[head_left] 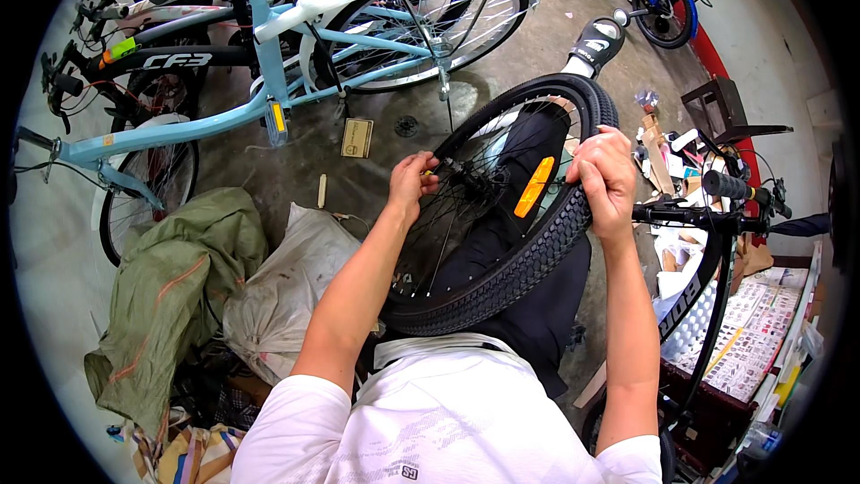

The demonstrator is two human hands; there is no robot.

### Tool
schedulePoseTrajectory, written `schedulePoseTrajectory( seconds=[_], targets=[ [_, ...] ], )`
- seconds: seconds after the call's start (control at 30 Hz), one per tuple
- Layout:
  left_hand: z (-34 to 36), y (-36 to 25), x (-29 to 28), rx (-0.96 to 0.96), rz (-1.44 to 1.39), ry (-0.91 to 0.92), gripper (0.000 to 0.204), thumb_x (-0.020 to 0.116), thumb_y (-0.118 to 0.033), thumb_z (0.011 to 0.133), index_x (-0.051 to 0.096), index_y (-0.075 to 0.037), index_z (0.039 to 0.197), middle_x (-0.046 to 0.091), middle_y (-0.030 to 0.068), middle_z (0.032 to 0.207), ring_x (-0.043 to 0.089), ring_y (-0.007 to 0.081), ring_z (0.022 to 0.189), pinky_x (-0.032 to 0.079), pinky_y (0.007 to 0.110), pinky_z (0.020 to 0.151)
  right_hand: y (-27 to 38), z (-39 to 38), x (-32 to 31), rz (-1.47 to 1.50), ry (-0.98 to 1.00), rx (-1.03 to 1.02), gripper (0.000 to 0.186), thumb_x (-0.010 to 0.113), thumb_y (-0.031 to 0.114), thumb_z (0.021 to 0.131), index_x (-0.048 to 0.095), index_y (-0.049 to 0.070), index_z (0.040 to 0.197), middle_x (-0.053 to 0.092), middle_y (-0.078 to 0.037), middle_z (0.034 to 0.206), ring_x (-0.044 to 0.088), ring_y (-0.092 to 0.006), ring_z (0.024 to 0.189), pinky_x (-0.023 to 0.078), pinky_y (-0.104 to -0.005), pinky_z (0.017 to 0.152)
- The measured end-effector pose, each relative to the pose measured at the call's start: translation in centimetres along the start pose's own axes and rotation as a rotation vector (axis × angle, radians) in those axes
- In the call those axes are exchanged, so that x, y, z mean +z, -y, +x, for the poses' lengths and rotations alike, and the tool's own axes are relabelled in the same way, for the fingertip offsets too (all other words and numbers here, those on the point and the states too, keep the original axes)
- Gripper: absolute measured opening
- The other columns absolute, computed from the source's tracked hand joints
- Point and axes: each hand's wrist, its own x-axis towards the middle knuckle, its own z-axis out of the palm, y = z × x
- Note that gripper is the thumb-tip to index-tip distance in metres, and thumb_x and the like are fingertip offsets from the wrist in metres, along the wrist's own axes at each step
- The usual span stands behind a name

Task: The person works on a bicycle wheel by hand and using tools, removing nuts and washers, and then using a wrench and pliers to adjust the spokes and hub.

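Note:
A bicycle wheel (488, 305) with a black knobby tyre leans tilted across my lap and legs. My right hand (606, 181) is closed round the tyre at its upper right side. Beside the hub (466, 175), my left hand (413, 184) is pinched closed at the axle's end, with a bit of yellow showing by the fingertips. What those fingers hold is too small to make out. An orange reflector (535, 186) sits among the spokes, near my right hand.
A light blue bicycle (269, 45) stands ahead to the left, among others. A small cardboard box (356, 138) lies on the floor. Green cloth (179, 278) and a white sack (291, 287) are at my left. To the right stands a black bicycle frame (708, 305) near scattered cartons.

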Motion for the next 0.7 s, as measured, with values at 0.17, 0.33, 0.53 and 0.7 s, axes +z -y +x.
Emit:
schedulePoseTrajectory(
  seconds=[0.17,0.33,0.53,0.7],
  targets=[
    [-1.5,-1.1,1.2,0.012,-0.082,0.124,0.041,0.058,-0.036,0.102,0.058,-0.004,0.128,0.068,0.0092,0.121,0.063,0.0110,0.071,0.053,0.030,0.069,-0.1,0.0,-0.1,0.002,-0.008,0.004,0.019,0.057,0.016,0.084,0.059,0.009,0.067,0.060,-0.003,0.072,0.060,-0.0202,0.084,0.036,-0.0424,0.103],
    [-0.9,-0.5,1.1,0.005,-0.068,0.006,0.045,0.060,-0.036,0.101,0.055,-0.004,0.131,0.068,0.0108,0.123,0.061,0.0110,0.069,0.053,0.030,0.069,-0.2,0.0,-0.1,-0.006,0.002,0.007,0.019,0.057,0.017,0.084,0.060,0.009,0.067,0.060,-0.003,0.072,0.060,-0.0204,0.084,0.036,-0.0425,0.104],
    [-0.2,-0.2,-0.3,-0.016,-0.080,0.004,0.046,0.062,-0.037,0.099,0.055,-0.006,0.132,0.069,0.0111,0.122,0.057,0.0093,0.064,0.051,0.028,0.066,0.0,0.3,0.2,0.008,0.008,-0.009,0.020,0.057,0.018,0.085,0.059,0.010,0.067,0.060,-0.003,0.071,0.060,-0.0205,0.083,0.036,-0.0426,0.103],
    [-1.4,-1.0,1.3,-0.018,-0.122,-0.045,0.041,0.062,-0.034,0.098,0.059,-0.006,0.128,0.070,0.0092,0.113,0.054,0.0089,0.059,0.050,0.028,0.062,-0.2,0.2,0.0,-0.005,0.000,0.007,0.021,0.056,0.019,0.086,0.059,0.010,0.067,0.060,-0.003,0.072,0.060,-0.0205,0.083,0.036,-0.0427,0.103]
  ],
)
